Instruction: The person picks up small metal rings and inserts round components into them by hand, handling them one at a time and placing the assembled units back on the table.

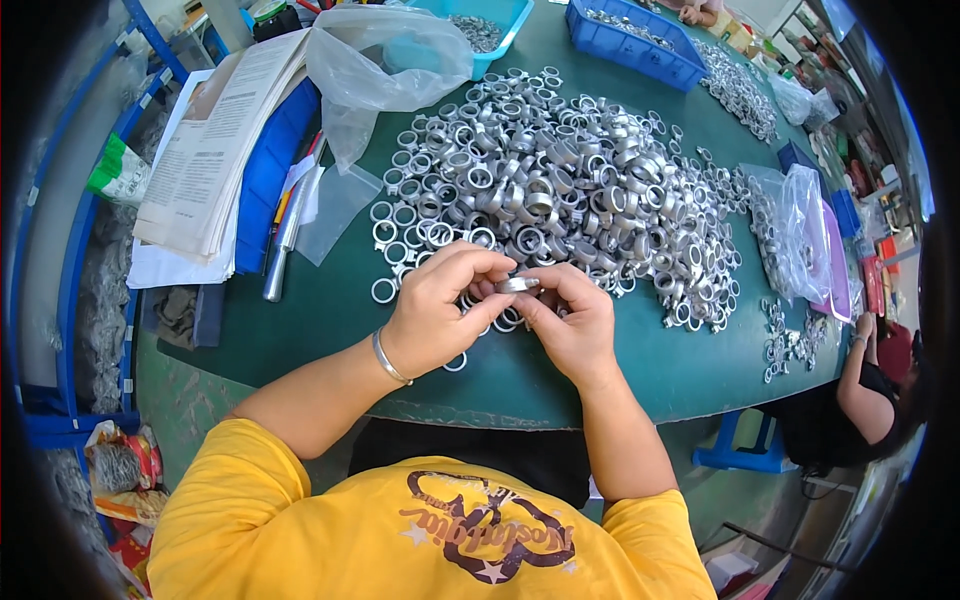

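Between the fingertips of both hands is a small silver metal ring [517, 285], seen nearly edge-on just above the near part of the table. My left hand [437, 305], with a bracelet at the wrist, pinches it from the left. My right hand [572, 318] grips its right side between thumb and fingers. Right beyond the hands spreads a large heap of similar metal rings [560, 170], many with a small lug on the rim. Some loose rings lie under and beside my left hand, partly hidden by it.
Papers [215, 150] lie over a blue bin [275, 175] at left, near clear plastic bags [385, 65] and a metal-handled tool [285, 245]. Part-filled bins, one turquoise [512, 30] and one blue [640, 50], stand at the back. Another person [860, 400] sits at right by more rings.
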Available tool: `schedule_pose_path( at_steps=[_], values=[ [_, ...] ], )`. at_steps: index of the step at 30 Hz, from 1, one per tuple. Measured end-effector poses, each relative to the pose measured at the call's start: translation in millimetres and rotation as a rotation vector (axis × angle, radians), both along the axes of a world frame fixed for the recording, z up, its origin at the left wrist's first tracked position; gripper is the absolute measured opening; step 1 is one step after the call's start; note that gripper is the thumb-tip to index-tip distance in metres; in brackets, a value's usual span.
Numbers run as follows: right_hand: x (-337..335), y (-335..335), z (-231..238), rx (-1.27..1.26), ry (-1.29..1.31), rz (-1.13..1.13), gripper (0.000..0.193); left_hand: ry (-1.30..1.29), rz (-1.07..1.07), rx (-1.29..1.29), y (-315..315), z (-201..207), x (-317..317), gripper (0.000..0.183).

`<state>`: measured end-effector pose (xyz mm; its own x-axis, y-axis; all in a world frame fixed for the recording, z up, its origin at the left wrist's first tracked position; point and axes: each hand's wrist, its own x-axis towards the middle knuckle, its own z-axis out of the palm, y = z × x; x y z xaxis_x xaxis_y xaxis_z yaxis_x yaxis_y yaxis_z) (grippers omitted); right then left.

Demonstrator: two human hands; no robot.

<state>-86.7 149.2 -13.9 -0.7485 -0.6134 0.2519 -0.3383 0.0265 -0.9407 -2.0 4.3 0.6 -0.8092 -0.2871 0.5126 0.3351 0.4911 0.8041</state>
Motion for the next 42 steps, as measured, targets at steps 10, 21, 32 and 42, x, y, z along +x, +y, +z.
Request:
schedule_pose_path(
  at_steps=[10, 21, 32, 42],
  values=[
    [0.7, -0.7, 7.2, -0.11, 0.21, -0.1, 0.015, -0.013, -0.079, 0.099, 0.2, 0.6, 1.7, 0.018],
    [-0.9, -0.7, 5.1, -0.164, 0.281, -0.091, 0.015, -0.012, -0.089, 0.046, -4.0, 1.8, 1.8, 0.019],
    [-9.5, 8.9, 22.8, -0.591, -0.985, 0.264, 0.024, -0.079, 0.224, -0.306, -38.5, -4.3, -11.2, 0.023],
    [2.6, -3.0, 2.1, -0.029, 0.148, -0.051, 0.025, -0.126, 0.141, -0.281, -19.6, -3.9, -13.0, 0.024]
  ],
)
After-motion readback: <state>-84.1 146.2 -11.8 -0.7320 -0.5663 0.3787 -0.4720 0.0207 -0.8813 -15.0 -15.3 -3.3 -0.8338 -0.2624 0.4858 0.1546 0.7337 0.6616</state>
